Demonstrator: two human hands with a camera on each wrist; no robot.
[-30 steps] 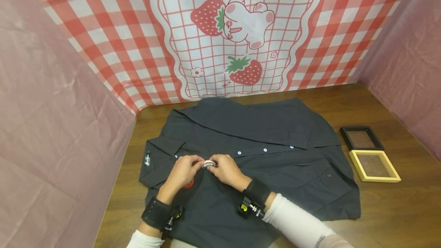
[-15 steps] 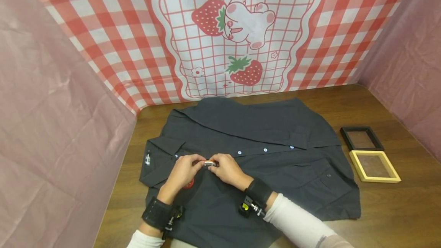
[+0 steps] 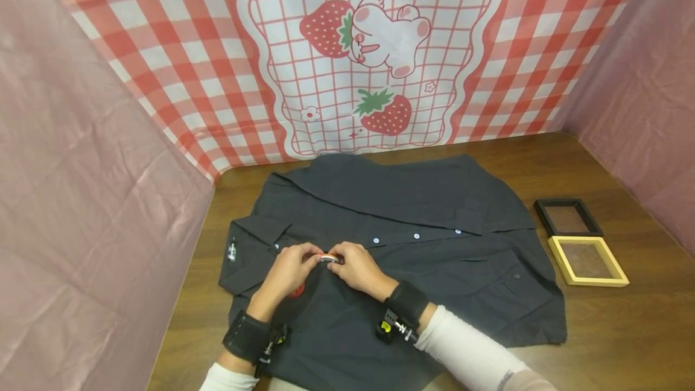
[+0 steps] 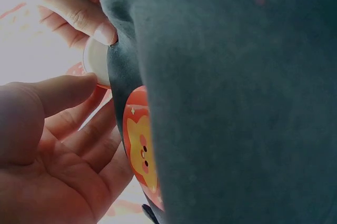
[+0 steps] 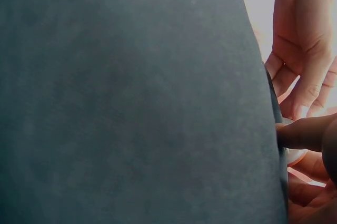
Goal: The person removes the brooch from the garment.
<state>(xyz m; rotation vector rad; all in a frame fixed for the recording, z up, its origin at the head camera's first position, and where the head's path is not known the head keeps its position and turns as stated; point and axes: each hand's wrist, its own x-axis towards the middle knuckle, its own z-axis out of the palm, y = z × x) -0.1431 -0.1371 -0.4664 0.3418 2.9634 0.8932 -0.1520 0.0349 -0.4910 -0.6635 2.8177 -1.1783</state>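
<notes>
A dark grey button-up shirt [image 3: 434, 282] lies spread on the wooden table, its collar to the left. Just above its front, both hands meet at a small round pin badge [image 3: 329, 258] held on edge. My left hand [image 3: 290, 269] pinches the badge's left side between thumb and fingers. From the right, my right hand [image 3: 361, 270] pinches its other side, thumb against the shirt cloth. The left wrist view shows the badge's pale back [image 4: 96, 63]; its clasp is hidden. A second badge, red with a yellow cartoon figure [image 4: 138, 145], sits on the shirt beneath my left hand.
To the right of the shirt lie a black frame [image 3: 567, 217] and a yellow frame [image 3: 616, 267], edge to edge. A red checked cloth [image 3: 195, 77] hangs at the back, with pink cloth [image 3: 81, 198] on both sides.
The badge tips slightly between the fingers, showing more of its orange-red rim and less of its pale face. Both hands stay in nearly the same place.
</notes>
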